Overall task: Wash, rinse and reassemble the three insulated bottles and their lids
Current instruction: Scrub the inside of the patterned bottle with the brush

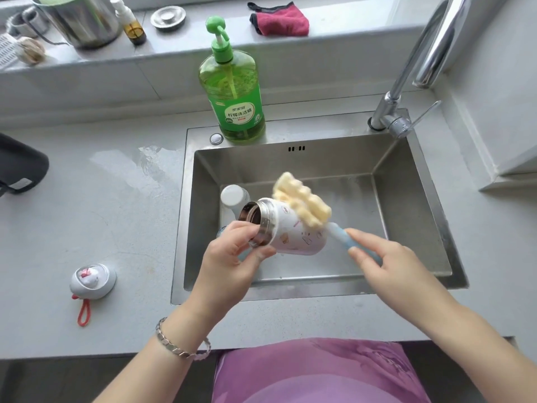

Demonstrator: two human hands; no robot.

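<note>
Scrubbing step: the left hand clamps the white bottle by its neck over the sink, while the right hand grips the sponge brush (head outside, at the bottle's one o'clock). Next, probably, the head goes into the mouth.

Perhaps a second bottle lies half hidden behind the held bottle — the tap is cut off above.

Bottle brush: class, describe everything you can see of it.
The bottle brush has a pale yellow, lobed sponge head on a translucent light-blue handle. It is tilted, head up and away, over the sink. The right grip holds the handle; the sponge lies against the outside of the white bottle held by the left grip.
</note>
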